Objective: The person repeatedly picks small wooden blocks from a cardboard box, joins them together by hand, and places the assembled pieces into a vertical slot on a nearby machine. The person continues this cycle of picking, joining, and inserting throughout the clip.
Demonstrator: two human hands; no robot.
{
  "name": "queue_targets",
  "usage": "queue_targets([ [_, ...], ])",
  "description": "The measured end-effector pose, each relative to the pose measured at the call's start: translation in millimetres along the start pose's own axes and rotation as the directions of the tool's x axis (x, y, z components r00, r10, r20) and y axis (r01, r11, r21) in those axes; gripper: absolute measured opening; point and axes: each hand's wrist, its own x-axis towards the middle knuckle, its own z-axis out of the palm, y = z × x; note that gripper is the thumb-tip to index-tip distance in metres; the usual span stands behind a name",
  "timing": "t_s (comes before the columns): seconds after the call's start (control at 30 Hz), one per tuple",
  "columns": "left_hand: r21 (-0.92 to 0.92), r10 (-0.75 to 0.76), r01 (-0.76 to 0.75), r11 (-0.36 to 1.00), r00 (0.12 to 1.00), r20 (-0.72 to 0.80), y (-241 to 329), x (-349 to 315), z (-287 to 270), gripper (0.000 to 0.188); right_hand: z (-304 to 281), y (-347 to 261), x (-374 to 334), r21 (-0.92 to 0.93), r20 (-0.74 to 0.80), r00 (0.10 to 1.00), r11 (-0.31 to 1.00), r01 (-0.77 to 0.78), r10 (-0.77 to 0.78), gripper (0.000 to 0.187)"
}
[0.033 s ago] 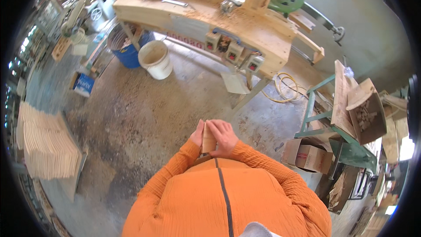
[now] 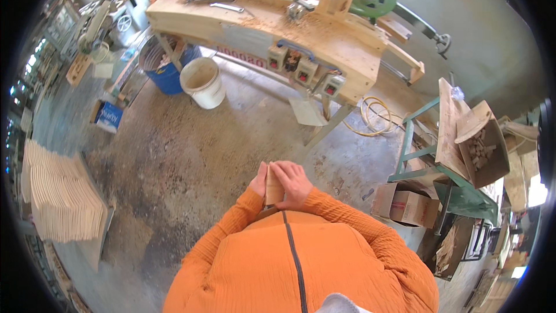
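I see both hands raised close to the chest, above the orange sleeves. The left hand [image 2: 259,184] and the right hand [image 2: 294,183] press together around a small wooden block [image 2: 272,186], which stands upright between them. The fingers [image 2: 289,169] of the right hand curl over its top and right edge, closed on it; the left hand's fingers lie against its left face, also closed on it. Below them I see the dusty concrete floor [image 2: 191,156]. A long wooden surface [image 2: 324,40] with sawdust on it stands well ahead, and a white bucket [image 2: 203,82] sits beside a blue tub [image 2: 168,72] near its left end. At my far left lies a stack of thin boards [image 2: 58,197]. At my right, a green metal stand [image 2: 428,162] carries a wooden box [image 2: 483,145], and a cardboard box [image 2: 408,206] rests under it.
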Motion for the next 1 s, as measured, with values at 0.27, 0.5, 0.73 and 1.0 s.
queue_targets([
  [0.27,0.124,0.041,-0.024,0.992,0.990,-0.135,15,-17,-7,0.054,14,-7,7,-0.131,0.060,0.998,0.991,-0.007,0.015,0.106],
  [0.5,0.462,0.359,-0.266,0.846,0.925,-0.125,4,-8,-38,0.035,29,-2,9,-0.190,0.038,0.999,0.982,-0.009,0.017,0.108],
  [0.73,0.591,0.445,-0.275,0.759,0.881,-0.162,12,-6,-20,0.034,23,-3,16,-0.202,0.012,1.000,0.979,-0.008,0.011,0.110],
  [1.0,0.540,0.426,-0.258,0.801,0.880,-0.212,2,7,-22,0.033,28,5,22,-0.209,0.044,0.999,0.978,0.022,-0.013,0.108],
])
